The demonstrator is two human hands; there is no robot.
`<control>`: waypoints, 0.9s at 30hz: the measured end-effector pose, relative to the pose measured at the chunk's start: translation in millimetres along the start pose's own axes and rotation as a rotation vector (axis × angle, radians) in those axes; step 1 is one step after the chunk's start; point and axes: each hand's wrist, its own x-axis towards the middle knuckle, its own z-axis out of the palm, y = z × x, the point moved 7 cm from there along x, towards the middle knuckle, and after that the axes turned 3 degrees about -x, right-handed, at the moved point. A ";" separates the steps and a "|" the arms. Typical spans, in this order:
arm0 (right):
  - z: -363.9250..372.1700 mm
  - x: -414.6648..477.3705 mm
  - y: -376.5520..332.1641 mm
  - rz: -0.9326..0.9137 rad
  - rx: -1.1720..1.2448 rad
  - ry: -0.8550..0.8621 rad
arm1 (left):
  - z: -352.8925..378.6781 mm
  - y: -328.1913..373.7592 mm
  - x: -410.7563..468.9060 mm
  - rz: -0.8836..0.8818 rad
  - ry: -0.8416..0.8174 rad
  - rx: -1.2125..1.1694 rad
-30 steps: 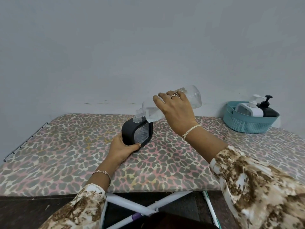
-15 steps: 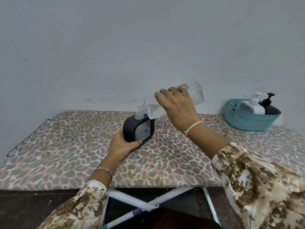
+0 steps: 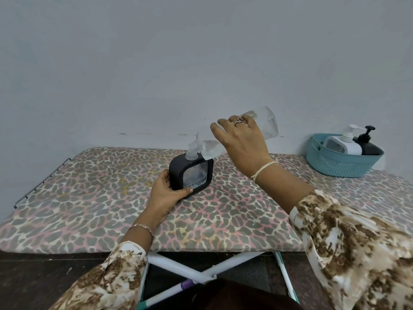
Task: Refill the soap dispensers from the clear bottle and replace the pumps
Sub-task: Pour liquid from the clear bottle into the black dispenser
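Basket of teal woven plastic (image 3: 339,163) sits far right, well apart, holding two pump dispensers. Right hand (image 3: 243,139) grips the tilted clear plastic bottle (image 3: 266,124), neck at the black square dispenser (image 3: 190,174) clasped by the left hand (image 3: 165,195) mid-board.

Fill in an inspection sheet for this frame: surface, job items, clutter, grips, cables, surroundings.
Surface: leopard-print ironing board, bare apart from job items.
Job items: clear bottle tipped, neck at the mouth of the black dispenser, pump off; white dispenser and a second black one, pumps on, in the teal basket.
Clutter: nothing seen.
Grips: left hand steadies the dispenser; right hand holds the bottle.
Cables: nothing seen.
Surroundings: plain wall, dark floor.
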 end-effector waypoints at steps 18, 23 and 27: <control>-3.9 4.8 -0.1 -0.045 -0.032 0.028 | -1.7 -6.0 4.2 -0.036 -0.020 -0.045; -4.2 5.1 0.4 -0.056 -0.047 0.019 | -0.6 -5.3 2.9 -0.044 -0.030 -0.064; -3.2 7.3 -0.1 -0.077 -0.078 0.020 | 1.6 -2.4 1.2 -0.029 -0.051 -0.059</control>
